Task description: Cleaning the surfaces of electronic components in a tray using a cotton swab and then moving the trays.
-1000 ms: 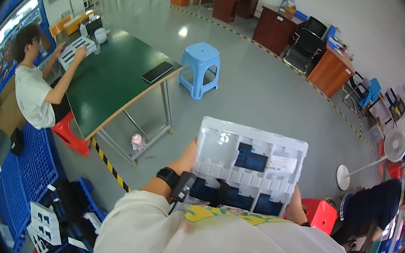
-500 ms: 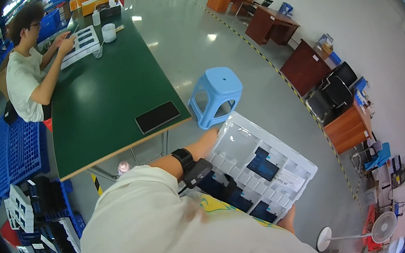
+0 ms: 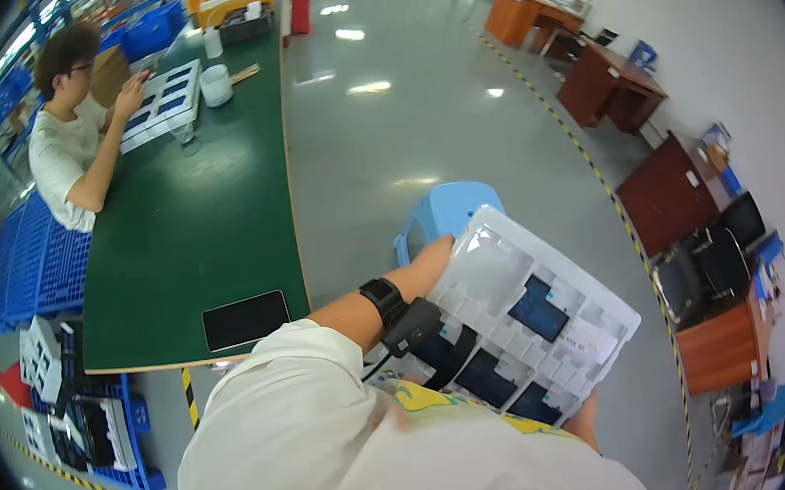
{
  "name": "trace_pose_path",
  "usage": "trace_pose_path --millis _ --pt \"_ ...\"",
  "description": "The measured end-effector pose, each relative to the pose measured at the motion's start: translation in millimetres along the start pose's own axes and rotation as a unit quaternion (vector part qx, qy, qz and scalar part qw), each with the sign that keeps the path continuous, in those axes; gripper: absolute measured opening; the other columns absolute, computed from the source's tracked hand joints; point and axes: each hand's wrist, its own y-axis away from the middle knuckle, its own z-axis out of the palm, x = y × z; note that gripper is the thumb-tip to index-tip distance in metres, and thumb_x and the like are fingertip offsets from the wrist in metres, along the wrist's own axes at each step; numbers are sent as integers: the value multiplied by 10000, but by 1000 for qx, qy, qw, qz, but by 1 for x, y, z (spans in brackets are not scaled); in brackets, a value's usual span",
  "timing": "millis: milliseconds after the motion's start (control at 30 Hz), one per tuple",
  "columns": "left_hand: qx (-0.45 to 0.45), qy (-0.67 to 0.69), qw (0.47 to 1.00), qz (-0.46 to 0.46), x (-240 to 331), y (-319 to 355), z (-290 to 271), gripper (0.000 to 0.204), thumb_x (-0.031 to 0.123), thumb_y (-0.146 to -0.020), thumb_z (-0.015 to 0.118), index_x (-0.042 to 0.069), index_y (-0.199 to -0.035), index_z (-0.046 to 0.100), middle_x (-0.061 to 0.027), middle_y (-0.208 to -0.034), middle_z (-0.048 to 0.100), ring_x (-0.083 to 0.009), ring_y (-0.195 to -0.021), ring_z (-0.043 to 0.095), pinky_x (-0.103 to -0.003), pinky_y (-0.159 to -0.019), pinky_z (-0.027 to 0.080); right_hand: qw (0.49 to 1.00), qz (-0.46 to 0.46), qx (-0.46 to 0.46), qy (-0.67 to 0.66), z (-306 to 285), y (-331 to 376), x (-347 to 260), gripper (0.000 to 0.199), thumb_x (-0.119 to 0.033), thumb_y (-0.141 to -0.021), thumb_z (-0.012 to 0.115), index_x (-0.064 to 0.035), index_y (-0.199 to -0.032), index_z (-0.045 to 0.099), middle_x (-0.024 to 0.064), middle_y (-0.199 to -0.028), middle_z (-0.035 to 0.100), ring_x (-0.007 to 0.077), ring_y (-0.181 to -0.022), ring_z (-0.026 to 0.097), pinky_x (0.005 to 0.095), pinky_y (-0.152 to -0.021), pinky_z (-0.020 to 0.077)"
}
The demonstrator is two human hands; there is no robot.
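Note:
A white moulded plastic tray [image 3: 593, 304] is held tilted against the front of my body. Several flat dark-blue parts [image 3: 537, 309] lie in its compartments, along with a white paper label. At the tray's upper left edge is my left hand [image 3: 437, 257], gripping it with the fingertips hidden beneath. My right hand [image 3: 584, 422] holds the lower right edge, mostly covered by the tray and my shirt. On my left wrist sit a black strap and a small black device [image 3: 411, 328] with a cable.
A blue plastic stool [image 3: 454, 204] stands just beyond the tray. The green table [image 3: 185, 210] on the left bears a dark phone-like slab [image 3: 246, 321]; a co-worker [image 3: 70, 136] sits there handling a similar tray [image 3: 162, 105]. Desks [image 3: 671, 184] and chairs line the right wall.
My view has shifted, and I have turned beside the table with the tray still in both hands. The stool now appears partly behind the tray and my arm.

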Motion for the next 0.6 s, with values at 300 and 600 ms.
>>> trace_pose_path --millis 300,600 --pt "246 159 955 -44 86 17 -105 442 308 -912 288 -24 -1024 558 -171 -952 590 -255 -842 576 -384 -788 438 974 44 -218 47 152 -153 -27 476 -392 -932 364 -47 -1251 444 112 -1161 556 251 -1064 534 377 -892 453" --pt "406 222 886 -13 150 50 -200 436 319 -923 309 13 -1118 551 -153 -1064 598 -281 -964 589 -389 -859 463 907 17 -402 124 317 -223 -20 458 -339 -902 424 -27 -1235 462 97 -1132 570 234 -1018 559 341 -865 465"
